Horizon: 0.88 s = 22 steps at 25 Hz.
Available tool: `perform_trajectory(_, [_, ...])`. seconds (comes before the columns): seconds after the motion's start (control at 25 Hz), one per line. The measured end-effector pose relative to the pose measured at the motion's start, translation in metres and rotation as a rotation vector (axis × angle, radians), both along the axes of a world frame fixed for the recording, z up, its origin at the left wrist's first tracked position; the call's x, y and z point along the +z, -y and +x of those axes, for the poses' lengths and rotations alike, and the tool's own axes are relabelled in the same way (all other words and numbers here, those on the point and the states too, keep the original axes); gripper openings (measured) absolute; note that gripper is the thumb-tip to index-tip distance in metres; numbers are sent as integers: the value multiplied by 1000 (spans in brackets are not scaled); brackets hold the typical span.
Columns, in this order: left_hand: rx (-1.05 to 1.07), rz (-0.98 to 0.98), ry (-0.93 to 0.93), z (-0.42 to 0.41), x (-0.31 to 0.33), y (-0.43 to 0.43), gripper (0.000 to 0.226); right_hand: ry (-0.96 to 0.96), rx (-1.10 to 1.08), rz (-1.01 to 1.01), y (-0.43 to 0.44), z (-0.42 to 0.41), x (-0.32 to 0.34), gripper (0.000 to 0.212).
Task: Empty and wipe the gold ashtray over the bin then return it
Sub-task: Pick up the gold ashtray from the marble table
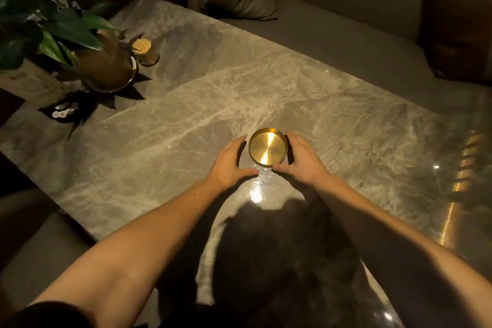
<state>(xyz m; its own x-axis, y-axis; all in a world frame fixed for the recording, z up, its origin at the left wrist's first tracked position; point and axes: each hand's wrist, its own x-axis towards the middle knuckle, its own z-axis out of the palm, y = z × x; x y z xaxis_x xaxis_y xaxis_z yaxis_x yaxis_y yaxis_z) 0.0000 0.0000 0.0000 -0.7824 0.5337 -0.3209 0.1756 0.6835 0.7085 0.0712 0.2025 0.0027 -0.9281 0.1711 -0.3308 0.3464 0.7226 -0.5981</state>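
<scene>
Worktop (266,82): near edge cut off by frame bottom; right part lost in glare and blur. Plant (53,16) cropped at left and top edges. Gold ashtray (268,147): specks inside too small to identify. Right hand (300,160) hides ashtray's right wall; contact cannot be told.

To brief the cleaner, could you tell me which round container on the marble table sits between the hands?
The shallow gold metal ashtray; the glass toothpick jar and brown plant pot stand at the far-left corner.
</scene>
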Motion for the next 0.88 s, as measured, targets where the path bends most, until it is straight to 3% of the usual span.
perform_trajectory(0.28, [27,31,4,-4,-19,-18,105,3,-9,-50,1,-4,0,99])
perform_trajectory(0.44, [59,37,-26,-3,-19,-22,94,0,-26,-51,2,-3,0,98])
perform_trajectory(0.88, [18,256,-71,25,29,-27,91,-212,-75,-134,-20,54,41,89])
